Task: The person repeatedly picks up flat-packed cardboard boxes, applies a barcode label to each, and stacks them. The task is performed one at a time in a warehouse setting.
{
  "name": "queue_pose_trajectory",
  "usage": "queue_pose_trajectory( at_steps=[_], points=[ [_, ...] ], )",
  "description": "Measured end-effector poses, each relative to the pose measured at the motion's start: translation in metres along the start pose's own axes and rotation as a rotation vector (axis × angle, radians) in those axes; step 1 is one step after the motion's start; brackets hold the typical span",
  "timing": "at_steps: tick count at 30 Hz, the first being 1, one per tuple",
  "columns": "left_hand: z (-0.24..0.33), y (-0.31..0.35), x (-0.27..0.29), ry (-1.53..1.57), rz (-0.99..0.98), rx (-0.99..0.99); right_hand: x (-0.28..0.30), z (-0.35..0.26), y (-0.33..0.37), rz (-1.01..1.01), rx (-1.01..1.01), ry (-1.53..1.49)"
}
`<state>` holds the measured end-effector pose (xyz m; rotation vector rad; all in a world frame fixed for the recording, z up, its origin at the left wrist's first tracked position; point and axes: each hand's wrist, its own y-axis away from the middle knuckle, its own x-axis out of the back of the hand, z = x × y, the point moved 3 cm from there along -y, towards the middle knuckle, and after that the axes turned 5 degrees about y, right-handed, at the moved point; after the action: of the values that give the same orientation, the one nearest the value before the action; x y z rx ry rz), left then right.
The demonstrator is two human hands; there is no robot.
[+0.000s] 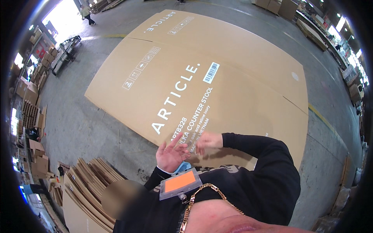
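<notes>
A large flat cardboard sheet (248, 77) lies in front of me, with white print, handling symbols and a white barcode label (211, 73). Fold lines and short slits cross it. Over its near edge, my left hand (171, 154) is raised with fingers spread and nothing in it. Close beside it, my right hand (209, 142) is bent inward and blurred by motion, so its fingers are unclear. A light-blue thing (183, 167) shows by my left wrist; its kind is unclear. An orange card in a clear badge holder (179, 183) hangs at my chest.
Several flattened cardboard sheets (87, 186) stand stacked at the near left. A wheeled cart (66, 54) is at the far left, and a person (86, 14) walks beyond it. Boxes (40, 165) line the left side; more cardboard (311, 35) lies at the far right.
</notes>
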<state>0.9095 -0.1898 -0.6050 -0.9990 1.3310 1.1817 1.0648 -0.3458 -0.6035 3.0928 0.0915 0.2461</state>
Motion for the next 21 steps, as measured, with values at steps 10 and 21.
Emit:
queue_pose_trajectory(
  at_steps=[10, 21],
  points=[
    [0.015, 0.001, 0.014, -1.725, 0.084, -0.275, 0.168, 0.062, -0.033, 0.728, -0.776, 1.141],
    [0.065, 0.029, 0.044, -2.419, -0.043, -0.253, 0.293, 0.073, 0.011, 1.200, -1.476, 0.682]
  ],
)
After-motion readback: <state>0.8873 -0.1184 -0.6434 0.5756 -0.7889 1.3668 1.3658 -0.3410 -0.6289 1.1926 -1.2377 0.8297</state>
